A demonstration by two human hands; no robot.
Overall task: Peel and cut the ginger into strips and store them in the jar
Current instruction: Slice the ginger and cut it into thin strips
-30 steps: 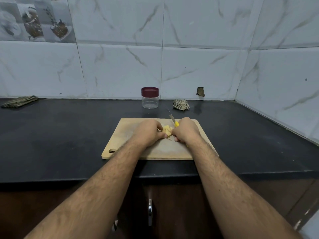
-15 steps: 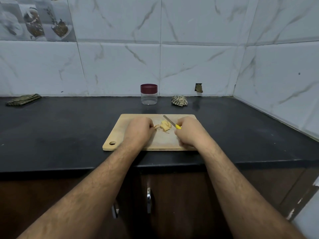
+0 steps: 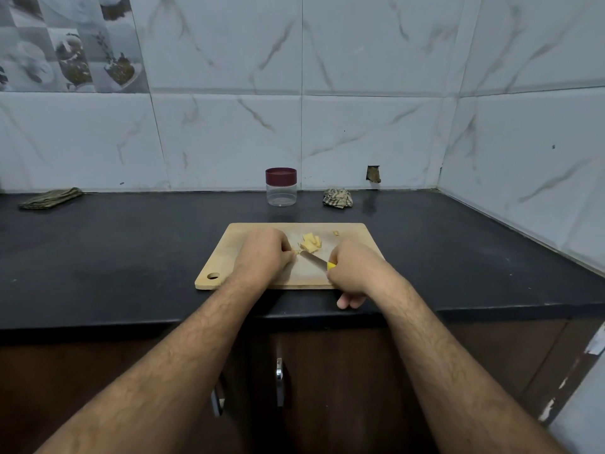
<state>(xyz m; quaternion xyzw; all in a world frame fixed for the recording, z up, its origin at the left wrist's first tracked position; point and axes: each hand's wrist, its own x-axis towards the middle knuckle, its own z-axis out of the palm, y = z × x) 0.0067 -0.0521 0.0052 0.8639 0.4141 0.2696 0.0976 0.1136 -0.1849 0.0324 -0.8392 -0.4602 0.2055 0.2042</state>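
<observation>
On the black counter (image 3: 131, 257), the right hand (image 3: 355, 268) grips the knife (image 3: 314, 258); the left hand (image 3: 265, 253) pinches a small ginger piece (image 3: 297, 252). Keep fingertips curled back from the blade.

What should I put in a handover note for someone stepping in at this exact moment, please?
Right hand: grips the yellow-handled knife, blade low over the cutting board.
Left hand: curled on the board, pinching a small ginger scrap at the blade tip.
Pale ginger slices lie piled mid-board; one small bit sits near the far edge.
Jar stands behind the board, maroon lid on, apparently empty.
Done: ginger looks peeled and sliced.
Left: cut strips, open jar, fill it.
</observation>
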